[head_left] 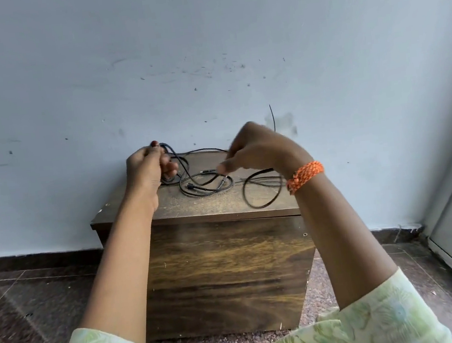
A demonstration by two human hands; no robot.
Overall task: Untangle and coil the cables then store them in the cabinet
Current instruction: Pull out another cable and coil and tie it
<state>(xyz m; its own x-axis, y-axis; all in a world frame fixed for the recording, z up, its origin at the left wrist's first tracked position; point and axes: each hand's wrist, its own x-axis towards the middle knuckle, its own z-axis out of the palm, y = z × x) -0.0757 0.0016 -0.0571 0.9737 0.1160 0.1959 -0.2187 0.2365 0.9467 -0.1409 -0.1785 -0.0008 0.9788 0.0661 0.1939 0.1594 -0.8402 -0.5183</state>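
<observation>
The black cables (206, 186) lie tangled in loose loops on top of the wooden cabinet (224, 270). The left hand (145, 166) grips a bunch of cable. The blurred right hand (256, 148) appears to pinch a strand. Judged early: nothing coiled or stored. The cabinet's opening is not visible.

Black cables (206, 186) lie on a dark brown wood-grain cabinet (224, 270); the wristband (304, 175) is orange.
</observation>
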